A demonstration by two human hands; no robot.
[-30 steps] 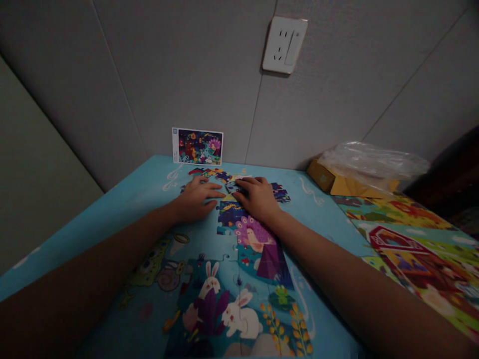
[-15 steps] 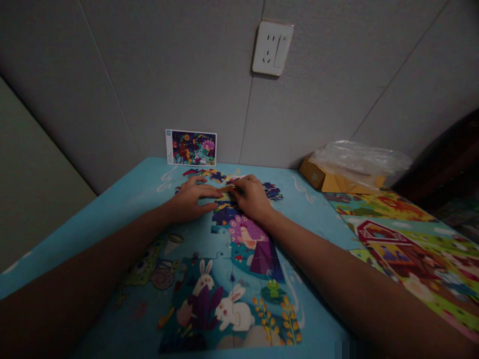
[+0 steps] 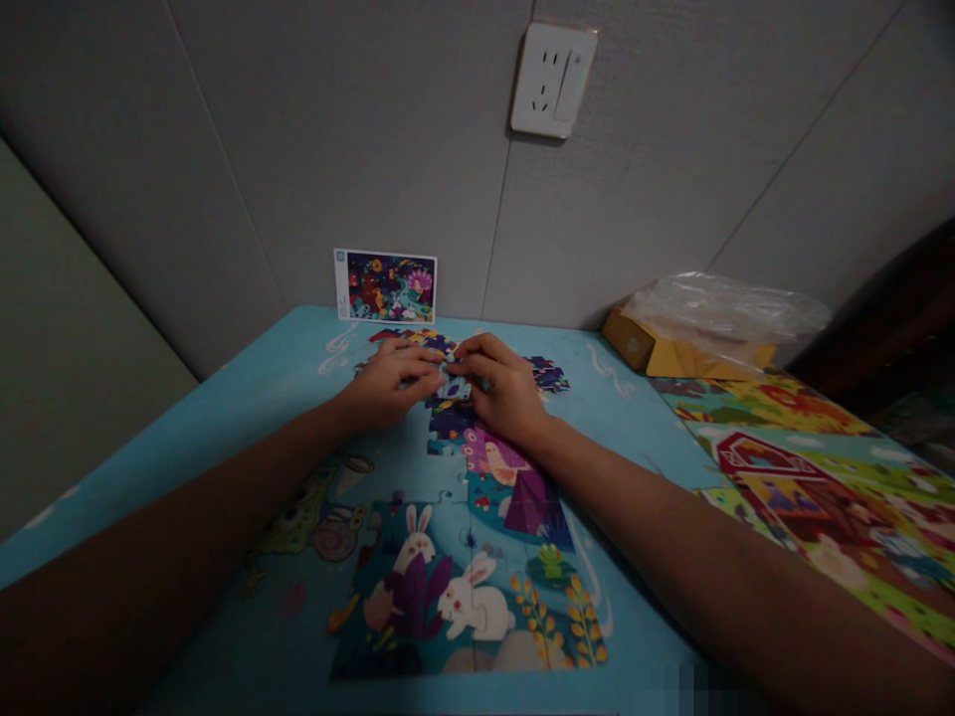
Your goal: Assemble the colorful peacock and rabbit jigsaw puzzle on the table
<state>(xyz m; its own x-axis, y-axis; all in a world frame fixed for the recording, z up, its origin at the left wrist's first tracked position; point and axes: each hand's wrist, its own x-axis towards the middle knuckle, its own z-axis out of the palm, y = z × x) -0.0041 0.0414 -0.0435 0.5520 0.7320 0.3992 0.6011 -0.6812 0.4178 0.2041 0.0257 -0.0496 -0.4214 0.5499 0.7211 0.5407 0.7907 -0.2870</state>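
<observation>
My left hand [image 3: 392, 381] and my right hand [image 3: 503, 388] meet over the middle of the table. Between their fingertips is a small jigsaw piece [image 3: 454, 386], bluish on the side that shows, and both hands seem to pinch it. Nearer to me lies a partly joined jigsaw puzzle [image 3: 484, 597], with white rabbits, a frog and a pink bird. Loose puzzle pieces [image 3: 548, 374] lie past my right hand, and others [image 3: 418, 340] are spread behind my left. My fingers hide part of the held piece.
A picture card [image 3: 391, 288] leans upright against the wall. At the right stands a yellow box [image 3: 671, 356] with a clear plastic bag [image 3: 723, 308] on it. A farm-scene puzzle [image 3: 813, 497] covers the right side of the light blue table [image 3: 224, 408].
The piece between my hands showed a tan, plain side or edge before; now a bluish printed side shows. My right fingers have shifted slightly, and the view has tilted a little.
</observation>
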